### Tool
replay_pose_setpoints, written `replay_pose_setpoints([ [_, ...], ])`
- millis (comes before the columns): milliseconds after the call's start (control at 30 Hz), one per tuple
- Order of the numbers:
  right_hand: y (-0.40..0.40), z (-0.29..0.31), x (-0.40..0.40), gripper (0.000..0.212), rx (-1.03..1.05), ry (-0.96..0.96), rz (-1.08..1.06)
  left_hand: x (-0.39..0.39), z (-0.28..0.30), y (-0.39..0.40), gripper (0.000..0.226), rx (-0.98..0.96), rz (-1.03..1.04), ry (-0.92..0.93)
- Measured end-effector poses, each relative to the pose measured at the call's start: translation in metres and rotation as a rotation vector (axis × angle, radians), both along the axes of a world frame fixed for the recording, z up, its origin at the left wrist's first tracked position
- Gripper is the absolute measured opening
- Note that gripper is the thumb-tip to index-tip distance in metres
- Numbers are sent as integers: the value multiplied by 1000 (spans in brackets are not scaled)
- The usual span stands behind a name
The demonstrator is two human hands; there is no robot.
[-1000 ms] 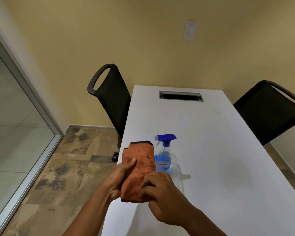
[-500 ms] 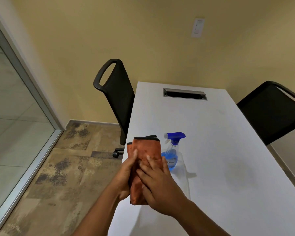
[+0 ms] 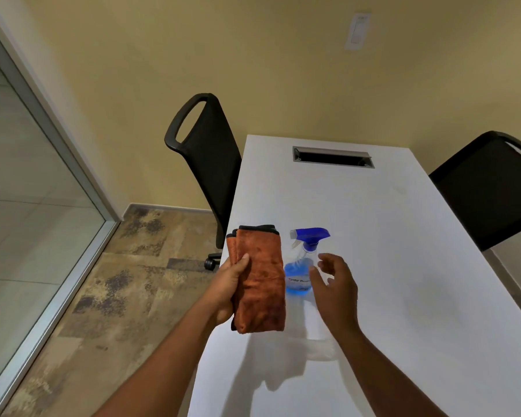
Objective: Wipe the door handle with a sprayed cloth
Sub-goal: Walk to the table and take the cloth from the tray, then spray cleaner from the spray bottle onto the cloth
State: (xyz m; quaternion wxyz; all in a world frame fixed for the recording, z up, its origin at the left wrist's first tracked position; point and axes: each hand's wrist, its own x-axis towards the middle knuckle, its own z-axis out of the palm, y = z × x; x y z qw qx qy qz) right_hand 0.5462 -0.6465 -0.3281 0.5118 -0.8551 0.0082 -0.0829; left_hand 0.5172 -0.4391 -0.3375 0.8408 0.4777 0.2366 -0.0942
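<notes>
Orange cloth (image 3: 260,284) now sits folded in the left hand (image 3: 229,288) alone, clenched on its left edge, as the right hand (image 3: 336,288) has let go, grip released, reaching for the spray bottle (image 3: 303,263) just right of the cloth on the worktop (image 3: 403,266) — spraying looks next.

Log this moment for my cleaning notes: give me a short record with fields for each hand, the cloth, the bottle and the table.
left hand: holds the folded orange cloth upright
right hand: open, empty, beside the spray bottle
spray bottle: upright on the table, blue liquid, blue trigger
table: white, slot at far end
door handle: not in view
</notes>
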Motion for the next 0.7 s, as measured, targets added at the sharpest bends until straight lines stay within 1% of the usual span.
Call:
replay_pose_setpoints([
  [100,-1,-11,29,56,-44,104,-53,7,-2,1,42,-16,65,34],
  [167,3,-14,44,68,-20,137,-18,11,-3,1,42,-20,98,59],
  [200,4,-15,52,71,3,154,23,13,-3,1,40,-21,110,63],
  [233,4,-17,60,70,27,174,73,15,-2,0,38,-25,122,62],
  [267,4,-19,67,64,41,196,128,16,-1,0,35,-29,129,58],
  [333,2,-21,78,47,44,243,232,19,0,0,32,-29,135,59],
  [467,-4,-25,93,26,78,301,335,26,3,2,36,-23,135,73],
  [533,-6,-25,95,25,79,291,346,30,4,2,37,-49,131,69],
  [600,-7,-24,94,28,98,273,357,33,1,0,38,-92,128,64],
  [700,-6,-6,88,37,215,227,356,37,-3,-3,44,-192,123,21],
])
